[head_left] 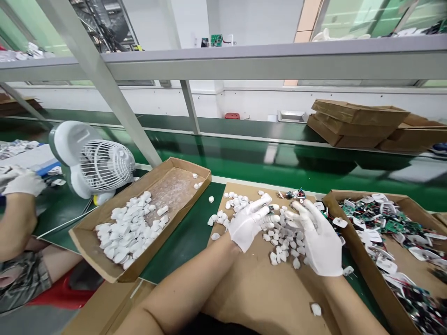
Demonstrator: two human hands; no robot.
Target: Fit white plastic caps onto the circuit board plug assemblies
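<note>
Head view: at far left, a co-worker's gloved hand (26, 183) is beside a fan (104, 165). Next comes a box (176, 186) partly filled with white caps (131, 228). On a cardboard sheet (251, 291), the left hand (247, 224), gloved, reaches rightward over the edge of a pile of white pieces (284, 239), its fingers bunched; I cannot tell whether they grip anything. Wired parts (296, 194) lie behind the pile. The right hand (323, 244), also gloved, is at the pile's right, fingers extended toward the left hand; their grip is unclear. At far right, a tray (359, 253) holds circuit boards (394, 226).
</note>
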